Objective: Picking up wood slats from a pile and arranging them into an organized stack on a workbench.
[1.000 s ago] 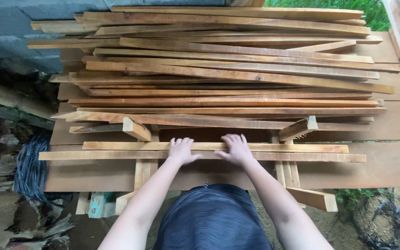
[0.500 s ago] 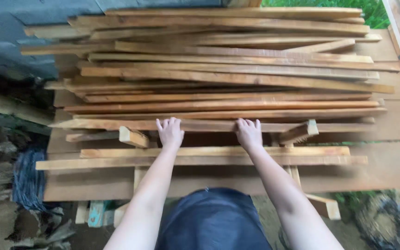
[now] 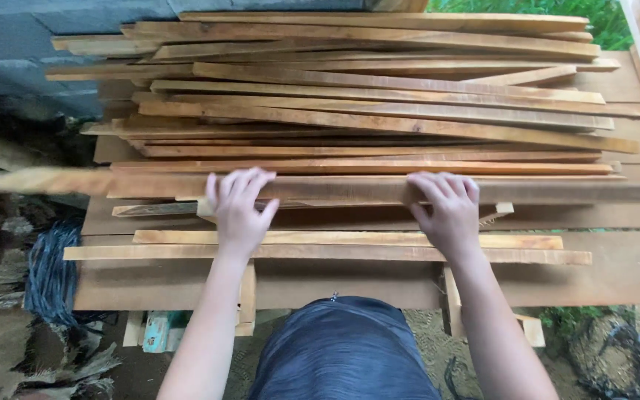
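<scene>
Hands first: left hand point(image 3: 237, 207) and right hand point(image 3: 450, 211) both sit on one long wooden plank point(image 3: 335, 189) that runs nearly the full width of the view, fingers curled over its far edge and gripping it, well apart from each other. The plank's left end looks smeared and blurry, so I can't make out where it really stops, and its right end is cut off by the picture's edge. It lies at the near side of a big messy stack of planks point(image 3: 372, 96), and what's under that stack is mostly hidden. Closer to the body there are two thinner strips point(image 3: 335, 244) lying across a flat wooden board point(image 3: 616, 267), with a gap of bare board between them and the gripped plank. Wrists and forearms cross over those strips. At the left edge there's a dark bundle point(image 3: 50, 270) down on the ground, too murky to tell what it is. Some greenery point(image 3: 594, 15) peeks in top right.
</scene>
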